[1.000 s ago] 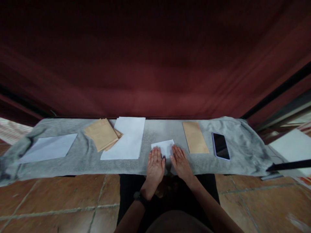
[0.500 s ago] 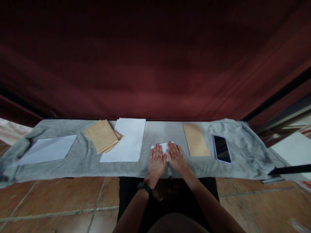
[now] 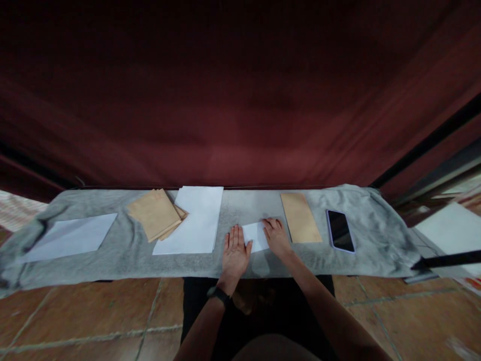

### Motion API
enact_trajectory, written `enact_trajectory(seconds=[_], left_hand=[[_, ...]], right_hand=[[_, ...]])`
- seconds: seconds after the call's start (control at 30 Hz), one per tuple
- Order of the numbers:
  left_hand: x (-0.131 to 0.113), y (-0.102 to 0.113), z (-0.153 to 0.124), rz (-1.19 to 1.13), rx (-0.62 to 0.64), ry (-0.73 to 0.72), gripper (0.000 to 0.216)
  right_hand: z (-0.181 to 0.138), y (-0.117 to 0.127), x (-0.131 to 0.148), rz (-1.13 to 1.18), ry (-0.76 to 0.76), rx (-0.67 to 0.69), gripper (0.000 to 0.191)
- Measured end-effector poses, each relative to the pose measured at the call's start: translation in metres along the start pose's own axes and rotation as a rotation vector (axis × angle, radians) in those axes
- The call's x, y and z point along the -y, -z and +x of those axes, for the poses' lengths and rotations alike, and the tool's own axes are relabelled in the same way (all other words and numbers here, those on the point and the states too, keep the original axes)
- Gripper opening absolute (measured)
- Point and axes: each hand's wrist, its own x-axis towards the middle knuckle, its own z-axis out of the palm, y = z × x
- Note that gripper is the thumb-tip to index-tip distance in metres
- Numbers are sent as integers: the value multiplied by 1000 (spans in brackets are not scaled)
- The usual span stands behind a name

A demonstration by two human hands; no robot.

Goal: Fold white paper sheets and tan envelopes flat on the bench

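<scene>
A small folded white sheet of paper (image 3: 255,236) lies on the grey cloth in front of me, between my hands. My left hand (image 3: 235,250) rests flat at its left edge, fingers stretched out and thumb on the paper's side. My right hand (image 3: 277,236) lies over the paper's right edge with its fingers bent a little and slightly apart; its thumb is hard to make out. Just to the right of that hand is a brown envelope (image 3: 301,218). Beyond it lies a phone (image 3: 340,230) with a dark screen and a purple case.
A stack of white paper (image 3: 193,223) sits left of my hands, partly under several brown envelopes (image 3: 155,214). Another white sheet (image 3: 71,235) lies at the far left. Grey cloth (image 3: 131,263) covers the narrow table, and a dark red curtain (image 3: 240,115) hangs behind it.
My hands have moved apart, the left one leftward and the right one to the right. More of the folded paper now shows between them. The right fingers have bent from lying flat.
</scene>
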Motion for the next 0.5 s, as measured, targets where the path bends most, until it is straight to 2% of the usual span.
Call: enact_trajectory(seconds=[0.17,0.33,0.5], left_hand=[[5,-1,1,12,32,-9,61],[15,4,5,25,73,-54,59],[0,1,4,35,35,-93,56]], right_hand=[[16,3,0,-37,-41,-6,29],[16,4,0,-37,-69,-30,26],[3,7,12,-6,-84,-62,31]])
